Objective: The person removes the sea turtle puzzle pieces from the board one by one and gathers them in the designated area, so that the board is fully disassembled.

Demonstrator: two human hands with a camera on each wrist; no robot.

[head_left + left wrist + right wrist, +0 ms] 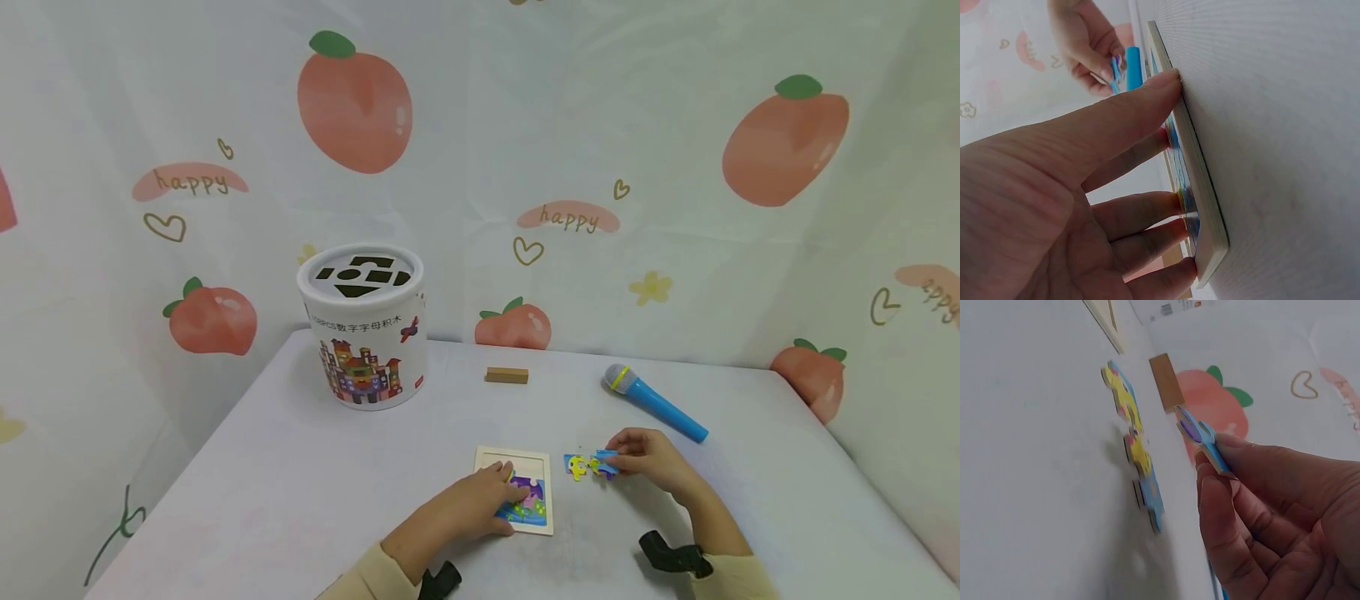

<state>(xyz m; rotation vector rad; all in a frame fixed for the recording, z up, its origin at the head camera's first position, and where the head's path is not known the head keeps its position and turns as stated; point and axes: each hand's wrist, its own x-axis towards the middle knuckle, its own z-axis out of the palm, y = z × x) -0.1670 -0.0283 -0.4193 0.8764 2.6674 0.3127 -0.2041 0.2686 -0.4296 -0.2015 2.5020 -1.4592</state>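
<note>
My left hand [474, 502] rests on a small wooden jigsaw board [551, 508], its fairly straight fingers touching the partly filled picture. In the left wrist view, the thumb [1147, 90] lies on the board's near rim. To the right, my right hand [660, 462] pinches a blue and purple jigsaw piece [1204, 437] between thumb and fingers, held above the tabletop. Beneath and beside it, loose yellow and blue jigsaw pieces [1124, 397] lie in a row on the table, right of the board. My left fingers hide part of the picture.
A white block bucket [367, 333] with shaped holes in its lid stands at the back left. Behind the board lies a brown wooden block [507, 376]. A blue toy microphone [660, 404] lies beyond my right hand. A peach-patterned cloth [570, 283] hangs behind the white table.
</note>
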